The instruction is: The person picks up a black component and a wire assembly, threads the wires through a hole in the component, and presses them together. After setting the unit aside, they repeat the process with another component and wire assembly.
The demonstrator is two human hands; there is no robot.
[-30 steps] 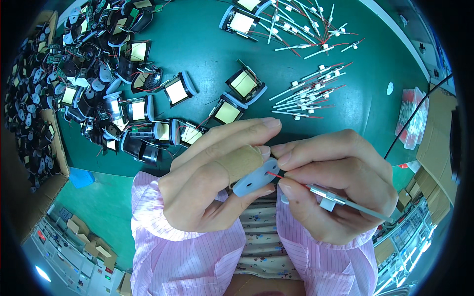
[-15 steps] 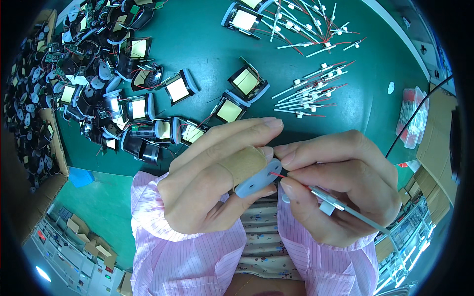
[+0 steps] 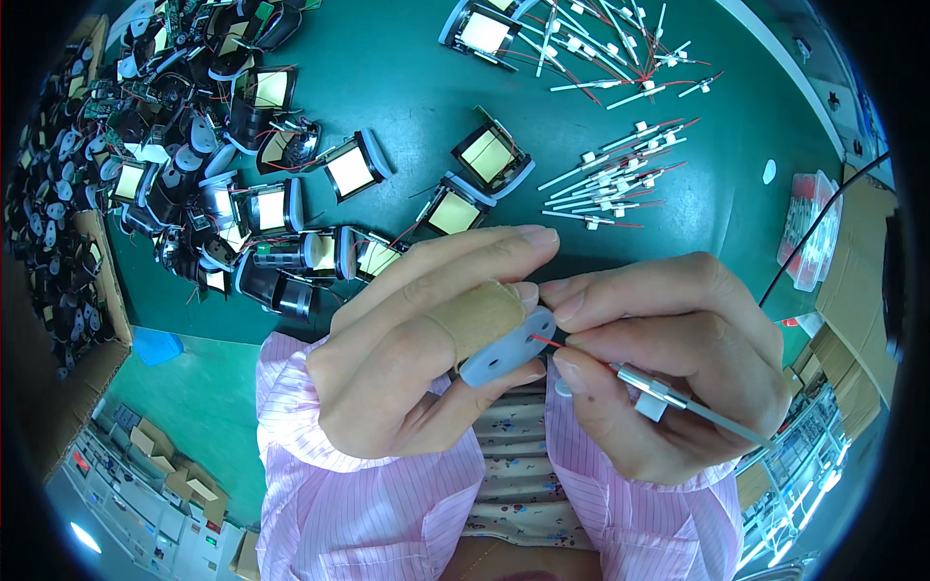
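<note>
My left hand (image 3: 397, 358), a tan covering on one finger, is closed around a part whose smooth grey-blue end piece (image 3: 489, 366) shows between finger and thumb. Small holes pierce that end piece; whatever lies behind it is hidden by my fingers. From one hole runs a thin red wire (image 3: 549, 341). My right hand (image 3: 683, 358) pinches beside it, fingertips almost against the end piece. In the same hand lies a slim metallic rod (image 3: 722, 422) with a small white block (image 3: 650, 407) on it, the wire leading toward its near end.
Black housings with pale yellow pads (image 3: 455, 211) lie beyond my hands and pile up at the left. Similar rods with red wires (image 3: 610, 184) are spread at the far right. A cardboard box (image 3: 102, 281) full of parts stands left, a clear plastic tub (image 3: 812, 232) right.
My right hand and the rod have shifted very slightly right, the rod tilting a little. Both hands keep their hold, and the table scene moves slightly with the view.
</note>
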